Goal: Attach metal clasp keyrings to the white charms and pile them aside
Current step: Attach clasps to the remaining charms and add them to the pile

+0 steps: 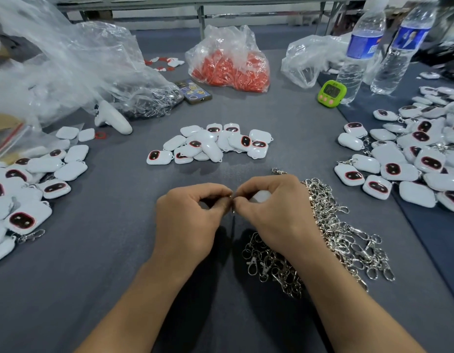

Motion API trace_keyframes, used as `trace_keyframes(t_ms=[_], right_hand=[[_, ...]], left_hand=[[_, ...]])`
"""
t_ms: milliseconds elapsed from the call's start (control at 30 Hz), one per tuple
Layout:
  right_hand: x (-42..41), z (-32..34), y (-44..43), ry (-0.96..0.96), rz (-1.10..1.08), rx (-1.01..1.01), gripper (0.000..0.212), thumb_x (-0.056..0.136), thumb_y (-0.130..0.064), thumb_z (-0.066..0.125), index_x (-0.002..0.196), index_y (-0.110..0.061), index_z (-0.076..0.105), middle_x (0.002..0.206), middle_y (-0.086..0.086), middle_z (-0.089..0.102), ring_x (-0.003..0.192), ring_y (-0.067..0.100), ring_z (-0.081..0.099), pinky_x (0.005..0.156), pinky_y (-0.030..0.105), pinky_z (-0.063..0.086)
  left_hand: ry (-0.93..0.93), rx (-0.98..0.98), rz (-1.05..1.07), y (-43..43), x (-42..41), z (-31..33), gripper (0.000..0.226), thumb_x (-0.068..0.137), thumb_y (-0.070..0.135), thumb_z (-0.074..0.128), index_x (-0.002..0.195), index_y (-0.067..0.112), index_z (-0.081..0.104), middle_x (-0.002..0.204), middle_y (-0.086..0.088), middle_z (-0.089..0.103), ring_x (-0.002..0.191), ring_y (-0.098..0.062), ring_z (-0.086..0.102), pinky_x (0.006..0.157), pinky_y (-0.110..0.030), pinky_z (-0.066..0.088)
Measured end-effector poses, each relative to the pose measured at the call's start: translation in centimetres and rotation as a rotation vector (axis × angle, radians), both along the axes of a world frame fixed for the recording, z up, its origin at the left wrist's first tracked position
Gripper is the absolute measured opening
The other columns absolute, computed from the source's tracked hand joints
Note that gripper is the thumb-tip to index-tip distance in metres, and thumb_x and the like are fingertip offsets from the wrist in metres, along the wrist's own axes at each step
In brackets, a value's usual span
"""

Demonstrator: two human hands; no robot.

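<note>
My left hand [189, 217] and my right hand [274, 212] meet fingertip to fingertip over the grey table, pinching a small metal clasp keyring [232, 203] between them. A white charm [260, 196] shows partly inside my right hand's curled fingers. A heap of silver clasp keyrings [335, 240] lies under and right of my right wrist. A pile of white charms without rings [210, 143] sits just beyond my hands. Charms with clasps lie heaped at the left [24, 189] and at the right [412, 159].
Crumpled clear plastic bags [67, 62] cover the back left, beside a white controller [112, 118] and a phone [194, 91]. A bag of orange parts [231, 64] sits at the back. A green timer [331, 93] and two water bottles [361, 49] stand at the back right.
</note>
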State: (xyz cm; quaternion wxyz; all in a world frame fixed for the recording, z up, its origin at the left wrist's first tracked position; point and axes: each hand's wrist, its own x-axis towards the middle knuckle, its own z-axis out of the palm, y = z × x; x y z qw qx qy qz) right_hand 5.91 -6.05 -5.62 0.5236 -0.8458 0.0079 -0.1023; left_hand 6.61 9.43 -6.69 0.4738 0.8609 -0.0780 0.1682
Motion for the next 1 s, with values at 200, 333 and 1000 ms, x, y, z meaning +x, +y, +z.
trace_keyframes(t_ms=[200, 333, 1000], right_hand=[[-0.1, 0.0, -0.2, -0.009, 0.017, 0.056, 0.016, 0.076, -0.016, 0.084, 0.069, -0.029, 0.078, 0.061, -0.016, 0.068, 0.056, -0.001, 0.060, 0.053, 0.011, 0.045], [0.0, 0.2, -0.5, 0.002, 0.025, 0.126, 0.016, 0.076, -0.017, 0.086, 0.070, -0.030, 0.080, 0.063, -0.015, 0.071, 0.058, -0.003, 0.062, 0.054, 0.009, 0.044], [0.0, 0.7, -1.8, -0.175, 0.169, -0.123, 0.022, 0.075, -0.006, 0.081, 0.072, -0.027, 0.081, 0.074, -0.013, 0.072, 0.075, 0.009, 0.069, 0.072, 0.025, 0.051]], left_hand=[[-0.082, 0.055, -0.021, 0.1, -0.1, 0.1, 0.021, 0.080, 0.028, 0.075, 0.093, 0.044, 0.073, 0.080, 0.029, 0.071, 0.072, 0.000, 0.067, 0.064, -0.009, 0.046], [0.111, -0.186, -0.084, 0.1, 0.7, -0.2, 0.015, 0.080, 0.020, 0.078, 0.080, 0.035, 0.080, 0.073, 0.013, 0.075, 0.065, 0.000, 0.065, 0.064, -0.016, 0.050], [0.503, -0.319, -0.281, 0.4, 0.6, 1.6, 0.022, 0.073, -0.011, 0.075, 0.067, 0.010, 0.079, 0.060, -0.011, 0.072, 0.049, -0.007, 0.061, 0.048, -0.009, 0.041]])
